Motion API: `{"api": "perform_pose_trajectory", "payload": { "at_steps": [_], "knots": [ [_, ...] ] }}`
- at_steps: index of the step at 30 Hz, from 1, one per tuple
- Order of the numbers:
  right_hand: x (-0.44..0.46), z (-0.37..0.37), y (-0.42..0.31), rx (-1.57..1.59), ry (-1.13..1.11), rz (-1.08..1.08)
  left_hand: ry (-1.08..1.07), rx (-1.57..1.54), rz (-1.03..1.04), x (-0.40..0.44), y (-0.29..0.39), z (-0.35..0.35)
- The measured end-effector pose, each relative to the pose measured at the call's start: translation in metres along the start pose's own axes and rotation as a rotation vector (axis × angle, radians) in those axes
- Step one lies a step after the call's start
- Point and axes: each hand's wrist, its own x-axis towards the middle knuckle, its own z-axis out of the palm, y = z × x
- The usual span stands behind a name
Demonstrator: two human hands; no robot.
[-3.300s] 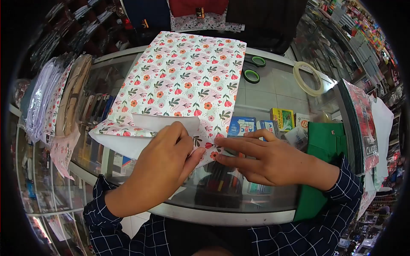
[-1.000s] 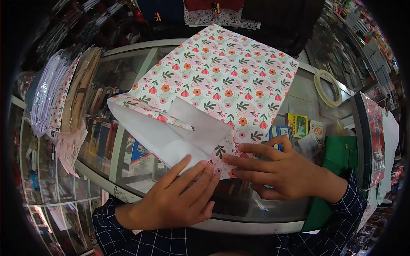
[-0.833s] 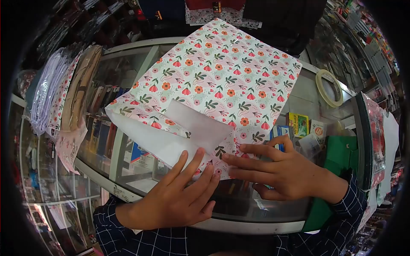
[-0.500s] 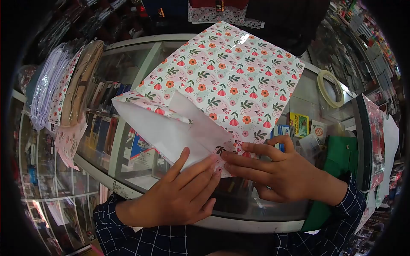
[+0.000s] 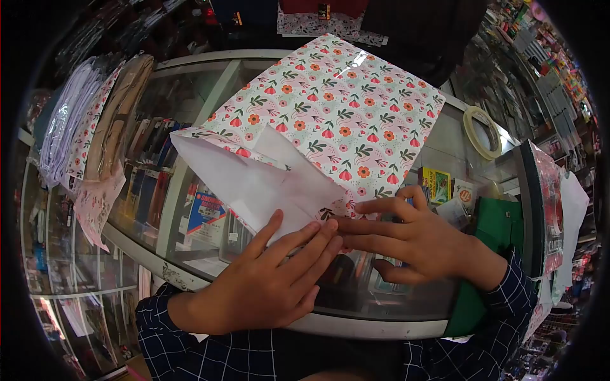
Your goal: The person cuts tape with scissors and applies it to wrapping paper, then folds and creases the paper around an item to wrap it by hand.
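Floral wrapping paper (image 5: 337, 114) lies slantwise across the glass counter, with its near end opened out into a flap. The flap's plain white inner side (image 5: 254, 184) faces up, pointed at the left. My left hand (image 5: 270, 273) rests at the paper's near edge, fingers stretched out and fingertips pressed on it. From the right, my right hand (image 5: 406, 238) touches the same corner, its fingers extended and spread. The two hands' fingertips meet there, partly hiding the paper's near corner.
A glass display counter (image 5: 375, 327) with boxed goods inside lies underneath. A roll of tape (image 5: 481, 132) sits at the right, near a green folder (image 5: 499, 225) and a dark-edged stack (image 5: 537, 203). Plastic-wrapped bundles (image 5: 117, 117) stand at the left.
My left fingertips have slid right to meet my right hand's. The near floral corner that showed below them is now mostly out of sight. The view has shifted slightly.
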Motion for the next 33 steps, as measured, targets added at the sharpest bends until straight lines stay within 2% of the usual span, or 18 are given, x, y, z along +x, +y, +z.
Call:
{"api": "perform_pose_trajectory", "payload": {
  "at_steps": [4, 7, 11, 12, 15, 16, 23, 33],
  "knots": [
    [-0.002, 0.001, 0.01, 0.105, 0.238, 0.033, -0.025, -0.006, 0.007, 0.0, -0.003, 0.0],
    [0.004, -0.008, 0.002, -0.33, 0.155, -0.1, -0.027, 0.013, 0.009, 0.0, -0.002, 0.001],
    [0.011, -0.005, 0.012, -0.275, 0.066, 0.0, -0.04, 0.045, 0.023, -0.001, -0.002, -0.001],
    [0.014, -0.007, 0.016, -0.175, 0.026, 0.064, -0.045, 0.048, 0.023, -0.001, -0.002, -0.001],
    [0.015, -0.01, 0.028, -0.216, 0.027, 0.054, -0.055, 0.049, 0.026, -0.002, -0.002, -0.002],
    [0.013, -0.009, 0.031, -0.145, 0.005, 0.093, -0.054, 0.042, 0.027, -0.002, -0.002, -0.001],
    [0.013, -0.004, 0.021, -0.089, 0.03, 0.115, -0.051, -0.04, 0.034, -0.001, -0.005, -0.004],
    [0.01, -0.001, 0.024, -0.129, 0.023, 0.07, -0.038, 0.018, 0.046, -0.003, -0.004, -0.003]
  ]
}}
